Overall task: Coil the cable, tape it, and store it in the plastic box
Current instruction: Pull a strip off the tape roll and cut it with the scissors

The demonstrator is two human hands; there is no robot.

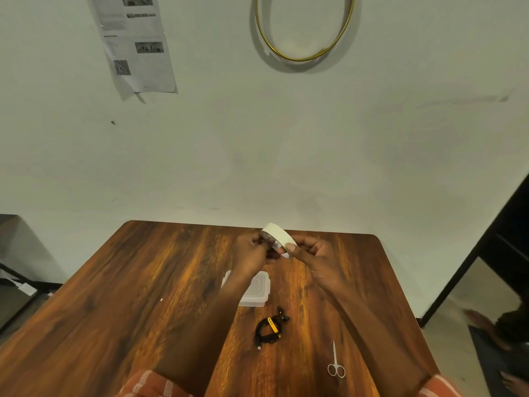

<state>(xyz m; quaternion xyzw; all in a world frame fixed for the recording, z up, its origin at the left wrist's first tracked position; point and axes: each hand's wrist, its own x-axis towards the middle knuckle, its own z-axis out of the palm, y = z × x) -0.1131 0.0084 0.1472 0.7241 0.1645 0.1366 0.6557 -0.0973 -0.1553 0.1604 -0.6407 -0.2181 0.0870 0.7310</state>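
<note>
A white roll of tape [278,236] is held up above the far middle of the wooden table [160,270]. My right hand [310,255] grips its right side, thumb on the rim. My left hand [252,249] pinches at the roll's left edge. Below my hands a clear plastic box [259,290] sits on the table, partly hidden by my left forearm. Nearer to me lies the black cable [269,329], coiled, with a yellow strip on it and a small white plug end beside it.
Small silver scissors [335,365] lie on the table at the near right. A wall stands just behind the table's far edge. A dark frame [472,253] and a floor mat are off the right side.
</note>
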